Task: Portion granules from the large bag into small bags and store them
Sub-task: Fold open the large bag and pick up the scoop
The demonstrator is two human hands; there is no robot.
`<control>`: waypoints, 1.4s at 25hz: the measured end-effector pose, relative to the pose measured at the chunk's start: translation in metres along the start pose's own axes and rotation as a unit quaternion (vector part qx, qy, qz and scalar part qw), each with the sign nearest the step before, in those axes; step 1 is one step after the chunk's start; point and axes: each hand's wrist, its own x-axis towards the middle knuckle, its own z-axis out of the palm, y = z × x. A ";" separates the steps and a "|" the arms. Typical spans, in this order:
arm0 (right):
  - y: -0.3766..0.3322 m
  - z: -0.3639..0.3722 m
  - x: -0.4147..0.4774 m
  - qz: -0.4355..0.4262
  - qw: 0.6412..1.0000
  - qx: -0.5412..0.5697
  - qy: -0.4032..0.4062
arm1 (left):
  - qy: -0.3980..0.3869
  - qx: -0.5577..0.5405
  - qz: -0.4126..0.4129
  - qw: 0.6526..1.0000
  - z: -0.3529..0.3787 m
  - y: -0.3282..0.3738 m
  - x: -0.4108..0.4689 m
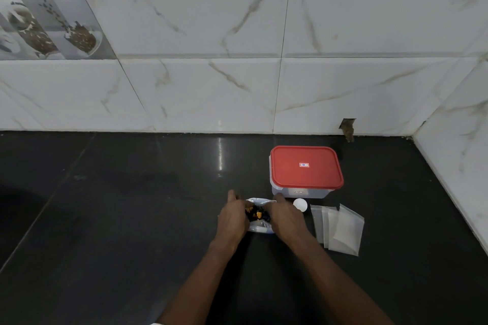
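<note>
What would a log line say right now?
left hand and right hand grip large bag | small bags lie at right | red-lidded box closed

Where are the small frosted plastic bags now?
In the head view the bags lie on the black counter, right of the right hand, beside the round white cap, near the red-lidded box.

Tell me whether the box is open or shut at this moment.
Shut. The red lid sits flat across the whole box, with no gap showing at its rim.
</note>
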 end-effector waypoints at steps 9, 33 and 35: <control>-0.004 0.002 0.000 -0.016 0.998 0.059 -0.023 | 0.040 -0.111 -0.051 0.992 -0.010 0.000 -0.001; -0.006 0.017 -0.005 0.048 0.992 0.116 0.022 | -0.040 0.141 -0.013 0.989 -0.013 0.015 0.033; -0.004 0.012 -0.007 0.046 0.992 0.117 0.026 | -0.038 0.116 -0.018 0.992 -0.015 0.012 0.035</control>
